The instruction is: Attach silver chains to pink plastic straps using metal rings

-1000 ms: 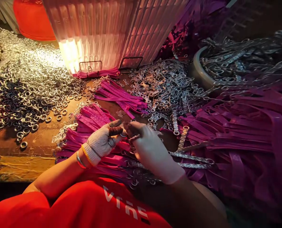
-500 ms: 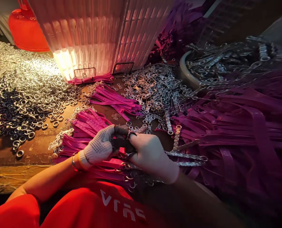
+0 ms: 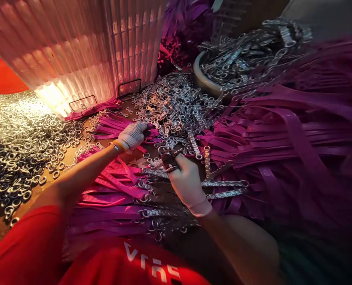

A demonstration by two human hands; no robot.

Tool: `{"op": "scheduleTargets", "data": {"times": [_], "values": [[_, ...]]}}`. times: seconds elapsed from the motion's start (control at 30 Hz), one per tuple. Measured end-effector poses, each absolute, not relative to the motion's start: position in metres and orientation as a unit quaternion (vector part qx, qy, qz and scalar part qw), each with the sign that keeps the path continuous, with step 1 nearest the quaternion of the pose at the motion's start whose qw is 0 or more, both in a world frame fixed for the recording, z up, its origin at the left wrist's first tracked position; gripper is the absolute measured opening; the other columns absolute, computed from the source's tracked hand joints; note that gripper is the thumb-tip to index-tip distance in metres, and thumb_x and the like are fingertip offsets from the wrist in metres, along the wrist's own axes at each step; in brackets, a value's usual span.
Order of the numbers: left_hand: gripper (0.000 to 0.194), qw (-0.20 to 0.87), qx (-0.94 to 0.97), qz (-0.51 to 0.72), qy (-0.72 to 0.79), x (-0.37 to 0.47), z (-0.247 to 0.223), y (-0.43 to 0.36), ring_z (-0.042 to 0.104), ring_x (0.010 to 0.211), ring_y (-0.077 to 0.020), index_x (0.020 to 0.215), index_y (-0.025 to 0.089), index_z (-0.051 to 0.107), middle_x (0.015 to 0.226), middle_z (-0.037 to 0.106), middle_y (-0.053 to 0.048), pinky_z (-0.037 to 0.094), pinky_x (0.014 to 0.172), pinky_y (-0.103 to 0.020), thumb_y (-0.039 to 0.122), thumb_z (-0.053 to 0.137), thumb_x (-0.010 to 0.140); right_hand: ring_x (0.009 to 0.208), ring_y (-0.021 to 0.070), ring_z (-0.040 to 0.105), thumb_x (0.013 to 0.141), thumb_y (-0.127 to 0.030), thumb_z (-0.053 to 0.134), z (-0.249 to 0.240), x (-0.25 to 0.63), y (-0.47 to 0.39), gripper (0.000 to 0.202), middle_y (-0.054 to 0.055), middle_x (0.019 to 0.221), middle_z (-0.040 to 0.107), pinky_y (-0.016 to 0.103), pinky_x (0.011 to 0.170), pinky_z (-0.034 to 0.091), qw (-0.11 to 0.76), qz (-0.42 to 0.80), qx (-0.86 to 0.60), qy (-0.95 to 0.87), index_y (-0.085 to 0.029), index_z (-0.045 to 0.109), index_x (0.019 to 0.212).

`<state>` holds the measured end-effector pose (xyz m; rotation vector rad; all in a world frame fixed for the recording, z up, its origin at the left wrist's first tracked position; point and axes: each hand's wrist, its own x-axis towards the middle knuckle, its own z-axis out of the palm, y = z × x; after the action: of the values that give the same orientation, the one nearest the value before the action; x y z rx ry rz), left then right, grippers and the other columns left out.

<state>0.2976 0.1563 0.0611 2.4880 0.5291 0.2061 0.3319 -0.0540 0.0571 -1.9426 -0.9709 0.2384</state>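
Observation:
My left hand [image 3: 132, 135], in a dotted white glove, is closed over the upper bundle of magenta straps [image 3: 109, 126]; its fingertips and what they grip are hidden. My right hand [image 3: 186, 180], in a plain glove with dark material around the fingers, is curled near a silver chain end; whatever it grips is too dark to name. Below and between the hands lie more magenta straps [image 3: 116, 182] with silver rings and chains [image 3: 159, 213] at their right ends. A pile of silver chain pieces [image 3: 176, 105] lies just beyond both hands.
Loose silver rings [image 3: 24, 146] are heaped at the left. A ribbed translucent panel [image 3: 75, 51] stands at the back. A round tub [image 3: 205, 79] full of chains is at the back right. Long purple straps [image 3: 282, 138] cover the right side, and a red object [image 3: 3, 75] is at the far left.
My hands have moved apart. The left has reached forward to the upper strap bundle, while the right stays near the chains. The camera view has shifted to the right.

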Motion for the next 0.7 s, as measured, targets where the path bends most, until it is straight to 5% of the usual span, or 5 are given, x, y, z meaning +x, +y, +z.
{"op": "scheduleTargets", "data": {"times": [0.2,0.33,0.43,0.53,0.7], "values": [[0.012,0.267,0.929,0.049,0.251,0.344,0.040,0.171,0.063,0.089,-0.0128,0.077,0.006,0.064,0.094,0.068,-0.006,0.044,0.073,-0.016,0.009,0.052,0.078,0.075,0.0217,0.056,0.088,-0.025,0.043,0.058,0.336,-0.056,0.025,0.006,0.072,0.066,0.029,0.070,0.042,0.392,0.119,-0.796,-0.446,-0.019,0.066,0.093],[0.011,0.314,0.911,0.073,0.259,0.316,0.057,0.164,0.056,0.062,-0.0104,0.082,0.010,0.066,0.068,0.064,-0.004,0.041,0.055,-0.017,0.015,0.056,0.085,0.075,0.0224,0.059,0.083,-0.014,0.042,0.065,0.332,-0.058,0.034,0.007,0.076,0.069,0.028,0.066,0.041,0.326,0.115,-0.814,-0.467,-0.018,0.066,0.107],[0.032,0.475,0.840,0.038,0.260,0.269,0.084,0.152,0.040,0.041,-0.0066,0.089,0.011,0.067,0.050,0.049,0.002,0.030,0.042,-0.018,0.036,0.049,0.095,0.076,0.0214,0.059,0.077,-0.008,0.040,0.070,0.330,-0.058,0.037,0.007,0.081,0.070,0.027,0.066,0.039,0.315,0.098,-0.804,-0.494,-0.018,0.066,0.102],[0.036,0.634,0.710,0.025,0.305,0.219,0.105,0.127,0.036,0.040,-0.0038,0.086,0.014,0.064,0.057,0.050,0.003,0.025,0.038,-0.016,0.050,0.060,0.087,0.077,0.0207,0.058,0.072,-0.005,0.042,0.076,0.322,-0.054,0.033,0.009,0.086,0.070,0.027,0.065,0.036,0.292,0.082,-0.786,-0.539,-0.017,0.066,0.092],[0.037,0.682,0.661,-0.005,0.314,0.178,0.111,0.080,0.033,0.040,-0.0040,0.072,0.017,0.050,0.055,0.043,0.005,0.022,0.036,-0.017,0.050,0.058,0.088,0.072,0.0203,0.058,0.074,-0.008,0.048,0.091,0.303,-0.052,0.022,0.011,0.085,0.069,0.031,0.060,0.027,0.158,0.076,-0.789,-0.588,-0.015,0.065,0.085]]}}
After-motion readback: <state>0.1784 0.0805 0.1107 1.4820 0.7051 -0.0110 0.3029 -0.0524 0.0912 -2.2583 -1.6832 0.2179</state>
